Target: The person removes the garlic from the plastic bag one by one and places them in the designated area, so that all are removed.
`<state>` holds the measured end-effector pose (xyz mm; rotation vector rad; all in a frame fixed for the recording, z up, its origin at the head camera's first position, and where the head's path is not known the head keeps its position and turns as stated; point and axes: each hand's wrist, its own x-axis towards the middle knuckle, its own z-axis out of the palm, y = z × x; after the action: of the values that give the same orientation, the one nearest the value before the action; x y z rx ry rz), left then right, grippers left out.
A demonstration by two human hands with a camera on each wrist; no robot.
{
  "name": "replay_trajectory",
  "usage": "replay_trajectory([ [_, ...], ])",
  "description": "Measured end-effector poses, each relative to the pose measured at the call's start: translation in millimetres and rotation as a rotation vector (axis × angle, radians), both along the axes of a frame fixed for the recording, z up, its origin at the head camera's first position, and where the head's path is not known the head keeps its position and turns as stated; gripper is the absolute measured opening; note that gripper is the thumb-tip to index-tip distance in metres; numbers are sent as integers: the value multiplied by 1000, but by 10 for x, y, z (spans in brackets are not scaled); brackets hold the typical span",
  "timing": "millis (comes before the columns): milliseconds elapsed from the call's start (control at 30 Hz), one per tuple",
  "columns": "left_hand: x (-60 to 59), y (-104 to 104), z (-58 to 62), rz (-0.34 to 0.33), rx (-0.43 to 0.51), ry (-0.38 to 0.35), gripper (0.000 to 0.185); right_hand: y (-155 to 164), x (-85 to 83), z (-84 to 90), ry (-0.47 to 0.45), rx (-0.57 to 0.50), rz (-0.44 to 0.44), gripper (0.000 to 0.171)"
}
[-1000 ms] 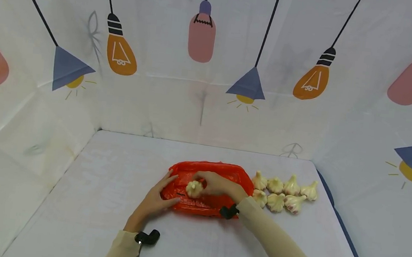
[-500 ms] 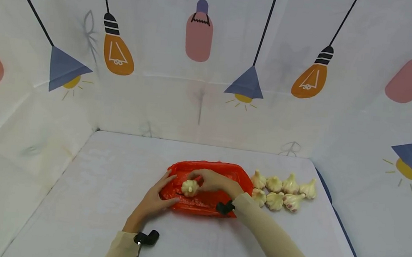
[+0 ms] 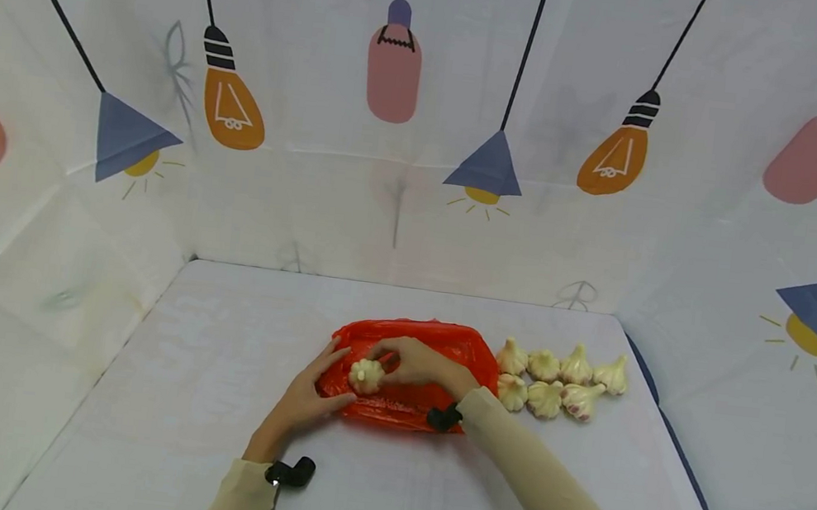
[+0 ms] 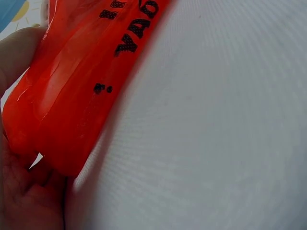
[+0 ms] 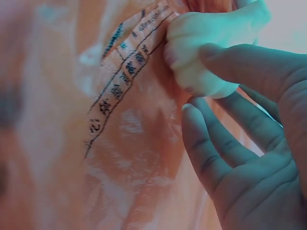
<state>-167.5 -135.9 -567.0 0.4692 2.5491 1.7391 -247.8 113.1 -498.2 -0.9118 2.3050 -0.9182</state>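
Observation:
A red plastic bag [image 3: 408,404] with black print lies spread on the table, its edges raised like a shallow tray. The left hand [image 3: 307,394] holds its left end; in the left wrist view the thumb [image 4: 19,55] lies over the folded red edge, the palm below it. Inside the bag's left part, the right hand [image 3: 415,364] pinches a garlic bulb [image 3: 366,376] between thumb and fingers. The right wrist view shows the bulb [image 5: 201,57] on its side in that view, close to the printed plastic. Whether it touches the plastic I cannot tell.
Several garlic bulbs [image 3: 545,400] stand in two rows right of the bag. The white table [image 3: 224,302] is bounded by lamp-printed sheets [image 3: 295,193] at the back and sides. A black wrist camera [image 3: 292,470] sits on the left wrist.
The right hand has moved the garlic bulb leftward within the bag, toward the left hand. The left hand keeps its place on the bag's end. The head view has shifted slightly.

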Motion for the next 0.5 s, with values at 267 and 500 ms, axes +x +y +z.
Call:
replay_trajectory([
  [267, -1, -7, -33, -3, 16, -7, 80, -2, 36, 7, 5, -26, -19, 33],
  [500, -3, -3, -15, -4, 13, 10, 79, 6, 34, -16, 6, -65, -69, 28],
])
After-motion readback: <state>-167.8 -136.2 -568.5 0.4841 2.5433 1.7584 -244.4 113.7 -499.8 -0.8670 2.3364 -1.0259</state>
